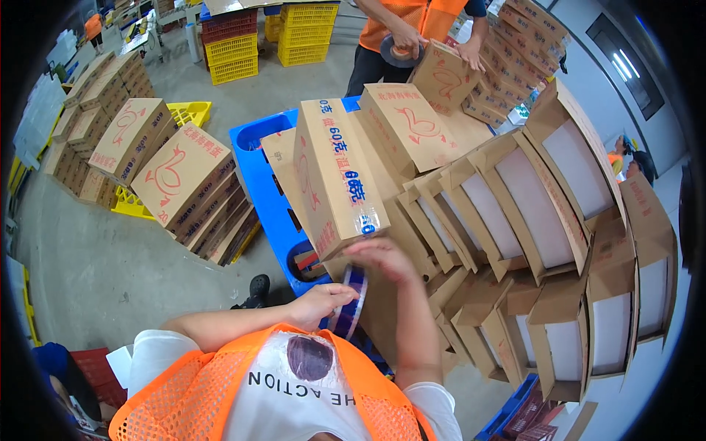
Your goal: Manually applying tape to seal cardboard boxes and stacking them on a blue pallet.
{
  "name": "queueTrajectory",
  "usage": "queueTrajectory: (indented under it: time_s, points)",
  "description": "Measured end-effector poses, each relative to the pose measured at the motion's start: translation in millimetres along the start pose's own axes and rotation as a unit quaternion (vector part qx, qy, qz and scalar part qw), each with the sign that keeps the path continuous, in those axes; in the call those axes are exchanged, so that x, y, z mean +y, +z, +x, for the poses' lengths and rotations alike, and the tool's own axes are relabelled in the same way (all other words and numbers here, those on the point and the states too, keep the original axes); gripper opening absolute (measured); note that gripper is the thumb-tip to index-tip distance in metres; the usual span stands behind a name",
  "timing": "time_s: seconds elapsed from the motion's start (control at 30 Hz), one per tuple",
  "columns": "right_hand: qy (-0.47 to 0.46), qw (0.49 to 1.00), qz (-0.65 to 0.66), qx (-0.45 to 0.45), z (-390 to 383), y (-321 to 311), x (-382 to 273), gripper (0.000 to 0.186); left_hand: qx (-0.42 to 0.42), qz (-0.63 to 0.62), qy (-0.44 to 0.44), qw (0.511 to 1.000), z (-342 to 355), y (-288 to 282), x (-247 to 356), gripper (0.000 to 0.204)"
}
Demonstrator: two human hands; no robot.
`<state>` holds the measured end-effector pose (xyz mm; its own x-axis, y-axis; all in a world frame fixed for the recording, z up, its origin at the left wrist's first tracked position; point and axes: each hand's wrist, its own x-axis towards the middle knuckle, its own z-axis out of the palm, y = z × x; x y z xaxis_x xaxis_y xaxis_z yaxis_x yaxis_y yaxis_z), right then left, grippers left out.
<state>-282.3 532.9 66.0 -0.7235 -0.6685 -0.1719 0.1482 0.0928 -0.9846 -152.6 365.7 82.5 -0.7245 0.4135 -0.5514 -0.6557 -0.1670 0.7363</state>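
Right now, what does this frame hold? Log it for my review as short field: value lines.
Left hand: the left hand grips a blue tape roll
Right hand: the right hand, blurred, is at the near end of the taped carton; contact unclear
Carton surface: blue-printed tape runs lengthwise along the top
Right side: open cartons in two rows, pale contents showing
Left side: stacked closed cartons with red bird drawings
Across: a co-worker's hand at another tape roll
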Motion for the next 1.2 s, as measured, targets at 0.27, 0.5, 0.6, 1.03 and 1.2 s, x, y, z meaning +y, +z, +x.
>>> queueTrajectory:
  time_s: [0.27,0.5,0.6,1.03,1.2]
  points:
    - [0.088,0.933,-0.226,0.266,-2.9,-14.6,-17.5,0.04,0.111,-0.138,0.002,0.984,-36.0,-38.9,-11.3,0.02]
    - [-0.058,0.934,-0.266,0.232,68.9,27.9,-127.1,0.086,0.229,-0.143,0.056,0.961,-70.5,-71.5,7.4,0.016]
    - [-0.005,0.901,-0.394,0.183,117.7,49.8,-132.7,0.098,0.223,-0.155,0.115,0.956,-86.4,-102.9,2.6,0.019]
    - [0.097,0.753,-0.61,0.229,186.4,123.8,-200.2,0.107,0.278,-0.232,0.264,0.894,-228.8,-275.4,12.0,0.014]
    - [0.004,0.938,-0.314,0.15,220.1,196.9,-264.4,0.092,0.368,-0.257,0.341,0.826,-272.0,-333.0,-0.4,0.011]
